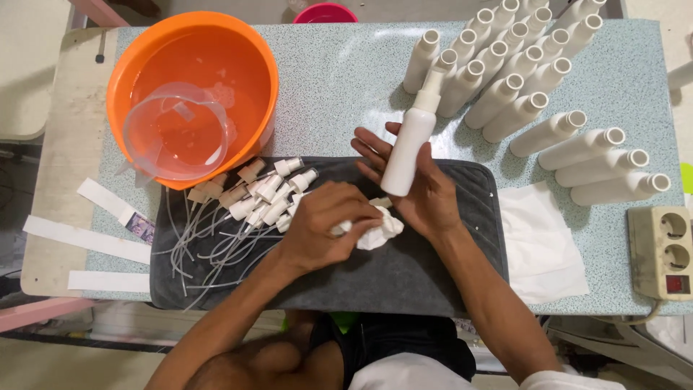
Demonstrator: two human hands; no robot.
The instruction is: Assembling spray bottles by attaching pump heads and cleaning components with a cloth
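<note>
Right hand lying open, white spray bottle resting across its palm | left hand gripping crumpled tissue | orange basin sitting at ten o'clock

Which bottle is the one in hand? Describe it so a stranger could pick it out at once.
Start at the dark grey mat in the middle of the speckled table. Above its upper edge the right hand lies palm up, with a white bottle resting across it. Unlike the open-necked empty bottles grouped behind it, this one has a spray top fitted.
</note>
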